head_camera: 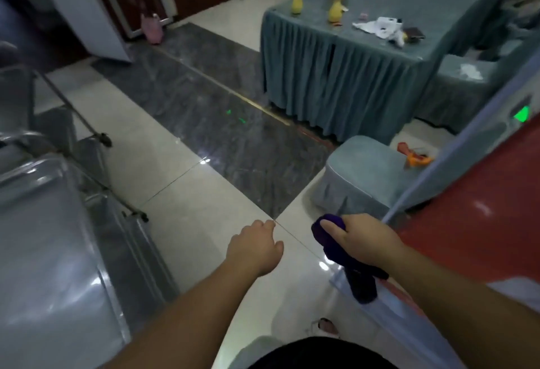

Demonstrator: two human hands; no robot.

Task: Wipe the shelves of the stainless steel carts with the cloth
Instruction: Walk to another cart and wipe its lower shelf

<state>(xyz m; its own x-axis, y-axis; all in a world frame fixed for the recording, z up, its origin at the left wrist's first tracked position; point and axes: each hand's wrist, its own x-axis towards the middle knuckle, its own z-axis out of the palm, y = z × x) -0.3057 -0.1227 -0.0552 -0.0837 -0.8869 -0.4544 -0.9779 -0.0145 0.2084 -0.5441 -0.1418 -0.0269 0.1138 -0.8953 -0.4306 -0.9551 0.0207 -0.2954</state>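
My right hand (362, 237) grips a dark purple cloth (347, 260), bunched at the fingers with a tail hanging down over a pale metal edge at the lower right. My left hand (254, 247) hovers over the floor tiles with its fingers curled and nothing in it. A stainless steel cart (49, 237) fills the left side, its shiny top shelf close to me and lower shelves showing beneath. Another steel cart (26, 123) stands behind it at the far left. Both hands are well to the right of the carts.
A red panel with a pale frame (482, 222) rises on the right. A table draped in teal cloth (336, 76) stands ahead with yellow vases and papers on it. A teal covered stool (359, 173) sits before it. Glossy tiles (181, 164) lie between.
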